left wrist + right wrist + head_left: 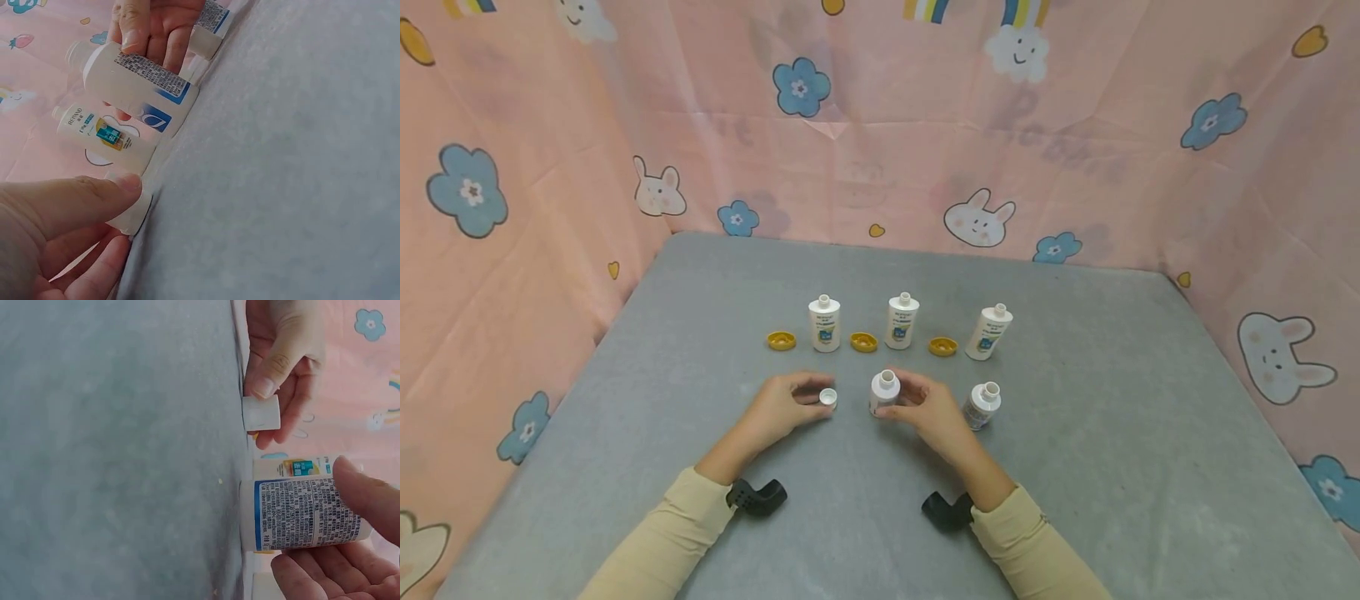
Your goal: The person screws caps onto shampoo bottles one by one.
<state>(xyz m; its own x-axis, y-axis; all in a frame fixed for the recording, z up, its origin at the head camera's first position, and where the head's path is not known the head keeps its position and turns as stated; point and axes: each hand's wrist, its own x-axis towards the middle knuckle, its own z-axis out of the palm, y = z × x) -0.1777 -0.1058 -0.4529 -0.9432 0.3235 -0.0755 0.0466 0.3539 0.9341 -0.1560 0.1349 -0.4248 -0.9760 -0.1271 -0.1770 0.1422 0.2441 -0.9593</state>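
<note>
My left hand (775, 410) pinches a small white cap (828, 398) between thumb and fingers, its hollow side facing up. In the right wrist view the cap (264, 414) is down at the tabletop. To the right, my right hand (938, 419) grips an uncapped white bottle (883, 393) round its body. That bottle (300, 514) stands upright on the table, with dense small print and a blue band on its label. Beside the right hand stands another uncapped white bottle (983, 405). A gap separates the cap from the gripped bottle.
Three flat white bottles, the left one (825, 325), the middle one (902, 322) and the right one (989, 333), stand behind the hands without caps. Yellow ring-like pieces (863, 342) lie among them. Pink patterned cloth (865, 150) borders the grey table (1112, 450).
</note>
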